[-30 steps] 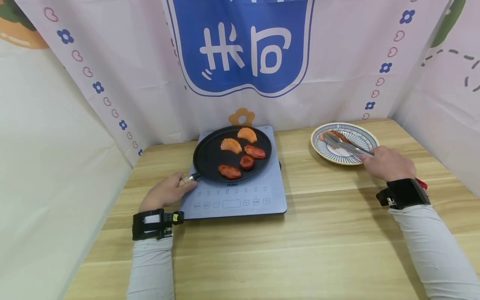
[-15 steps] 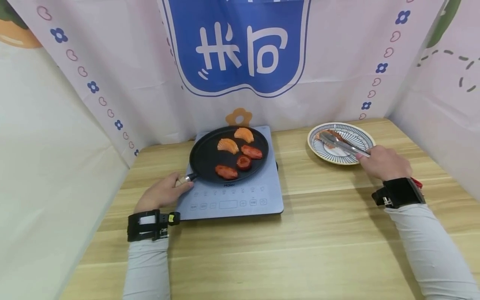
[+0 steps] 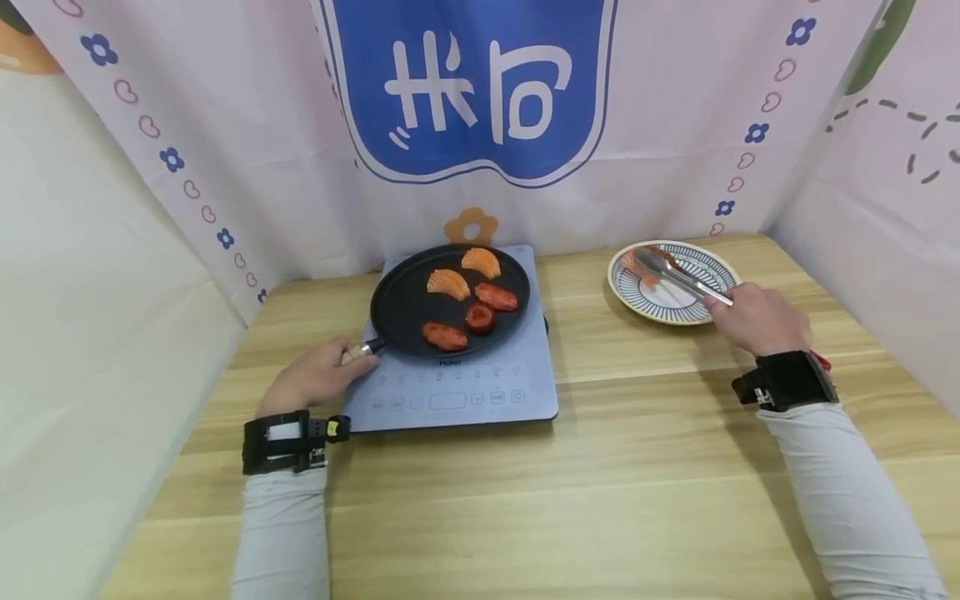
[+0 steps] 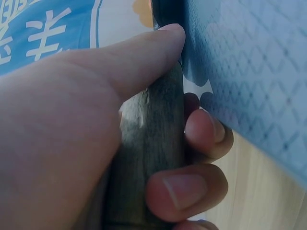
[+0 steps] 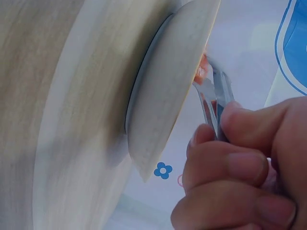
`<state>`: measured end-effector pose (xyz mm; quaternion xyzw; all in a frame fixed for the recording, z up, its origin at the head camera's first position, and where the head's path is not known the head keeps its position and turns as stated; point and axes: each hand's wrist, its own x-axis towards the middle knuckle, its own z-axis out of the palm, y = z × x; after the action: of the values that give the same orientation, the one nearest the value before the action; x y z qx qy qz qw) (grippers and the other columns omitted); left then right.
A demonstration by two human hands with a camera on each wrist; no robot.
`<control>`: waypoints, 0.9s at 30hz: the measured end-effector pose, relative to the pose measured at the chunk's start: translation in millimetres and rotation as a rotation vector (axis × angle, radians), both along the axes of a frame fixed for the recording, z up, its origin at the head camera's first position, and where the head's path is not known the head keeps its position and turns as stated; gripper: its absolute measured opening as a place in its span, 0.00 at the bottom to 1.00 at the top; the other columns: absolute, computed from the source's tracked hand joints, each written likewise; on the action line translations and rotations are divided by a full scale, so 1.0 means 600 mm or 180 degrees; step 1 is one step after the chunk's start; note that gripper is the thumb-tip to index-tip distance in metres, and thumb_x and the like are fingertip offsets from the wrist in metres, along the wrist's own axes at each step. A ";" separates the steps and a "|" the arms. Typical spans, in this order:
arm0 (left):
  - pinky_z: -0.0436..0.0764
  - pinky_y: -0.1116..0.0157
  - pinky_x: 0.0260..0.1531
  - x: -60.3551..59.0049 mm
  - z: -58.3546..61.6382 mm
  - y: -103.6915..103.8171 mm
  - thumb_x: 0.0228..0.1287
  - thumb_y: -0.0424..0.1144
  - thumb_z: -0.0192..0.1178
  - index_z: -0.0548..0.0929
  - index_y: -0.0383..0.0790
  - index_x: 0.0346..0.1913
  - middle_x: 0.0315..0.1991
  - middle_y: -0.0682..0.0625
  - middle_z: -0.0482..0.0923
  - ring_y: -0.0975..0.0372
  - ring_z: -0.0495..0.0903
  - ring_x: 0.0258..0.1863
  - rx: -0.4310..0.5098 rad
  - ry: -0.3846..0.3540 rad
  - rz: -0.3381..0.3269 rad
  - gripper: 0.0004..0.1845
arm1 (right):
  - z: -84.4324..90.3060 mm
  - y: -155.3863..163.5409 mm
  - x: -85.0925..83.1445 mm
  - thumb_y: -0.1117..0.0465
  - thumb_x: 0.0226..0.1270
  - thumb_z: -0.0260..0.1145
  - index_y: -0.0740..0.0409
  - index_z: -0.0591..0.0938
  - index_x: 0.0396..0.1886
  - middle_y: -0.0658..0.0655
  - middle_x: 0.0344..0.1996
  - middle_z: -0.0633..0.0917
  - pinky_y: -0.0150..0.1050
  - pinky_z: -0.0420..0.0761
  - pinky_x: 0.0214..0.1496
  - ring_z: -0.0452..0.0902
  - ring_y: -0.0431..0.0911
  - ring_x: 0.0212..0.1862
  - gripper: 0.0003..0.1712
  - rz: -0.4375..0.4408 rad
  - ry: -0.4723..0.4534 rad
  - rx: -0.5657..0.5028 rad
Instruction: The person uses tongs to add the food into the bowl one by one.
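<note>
Nearest to us, we note two grey sleeves with black wrist straps resting over the wooden table (image 3: 570, 500). We find the left hand (image 3: 311, 379) at the near left corner of the induction cooker (image 3: 457, 392), its fingers (image 4: 192, 189) and thumb curled round the wooden handle (image 4: 148, 158) of the black frying pan (image 3: 405, 304). The pan sits on the cooker's far half and carries five pieces of food: two orange wedges (image 3: 448, 283) toward the back and three reddish pieces (image 3: 480, 317) nearer us. The cooker's touch panel lies between the pan and the near edge. To the right, well apart from the cooker, we record the right hand (image 3: 753, 317) gripping metal tongs (image 3: 678, 277), fingers wrapped round their rear end. The tong tips reach over the striped plate (image 3: 701, 312) and sit at an orange-red piece (image 3: 637, 260) lying on its far left part; we cannot tell whether the tips grip it. Behind everything hangs a pink printed backdrop (image 3: 675, 108) with a blue emblem, closing off the table's far side.
</note>
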<state>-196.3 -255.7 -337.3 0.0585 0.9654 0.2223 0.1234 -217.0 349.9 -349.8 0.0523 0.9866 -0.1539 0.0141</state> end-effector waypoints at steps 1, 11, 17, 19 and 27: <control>0.74 0.62 0.31 0.000 -0.001 0.000 0.80 0.61 0.54 0.74 0.36 0.48 0.35 0.46 0.76 0.57 0.76 0.33 0.0003 -0.0002 -0.0002 0.26 | -0.001 0.000 0.000 0.31 0.82 0.42 0.63 0.81 0.47 0.73 0.44 0.81 0.57 0.74 0.30 0.78 0.67 0.42 0.40 0.0003 -0.0013 0.0004; 0.74 0.62 0.31 0.003 -0.007 0.001 0.80 0.60 0.54 0.74 0.36 0.49 0.35 0.46 0.76 0.56 0.76 0.34 0.0011 -0.0053 0.0039 0.26 | -0.018 0.001 0.002 0.35 0.83 0.44 0.65 0.81 0.51 0.75 0.47 0.81 0.59 0.76 0.32 0.80 0.70 0.46 0.37 0.0028 -0.0067 0.0041; 0.74 0.62 0.31 0.001 -0.003 0.003 0.80 0.60 0.54 0.74 0.35 0.51 0.35 0.46 0.75 0.56 0.75 0.33 0.0014 -0.0057 -0.0016 0.27 | -0.022 0.007 0.004 0.33 0.83 0.42 0.66 0.80 0.52 0.76 0.48 0.81 0.60 0.76 0.33 0.80 0.70 0.47 0.39 0.0007 -0.0088 0.0021; 0.74 0.61 0.31 -0.001 0.000 0.004 0.80 0.60 0.53 0.74 0.35 0.51 0.35 0.45 0.75 0.56 0.75 0.34 -0.0015 -0.0003 -0.0039 0.27 | -0.020 0.008 0.002 0.33 0.83 0.41 0.66 0.79 0.54 0.77 0.50 0.80 0.62 0.77 0.34 0.80 0.72 0.49 0.41 -0.0004 -0.0087 0.0026; 0.74 0.62 0.32 -0.001 0.006 0.001 0.80 0.61 0.53 0.73 0.35 0.50 0.37 0.45 0.77 0.56 0.76 0.35 -0.0042 -0.0046 -0.0031 0.27 | -0.012 0.007 -0.004 0.34 0.83 0.42 0.64 0.80 0.50 0.74 0.47 0.80 0.58 0.75 0.33 0.78 0.69 0.46 0.38 0.0061 0.0009 -0.0033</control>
<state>-196.9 -255.1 -333.8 0.0608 0.9656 0.2158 0.1319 -219.6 353.9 -356.7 0.0426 0.9863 -0.1590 0.0145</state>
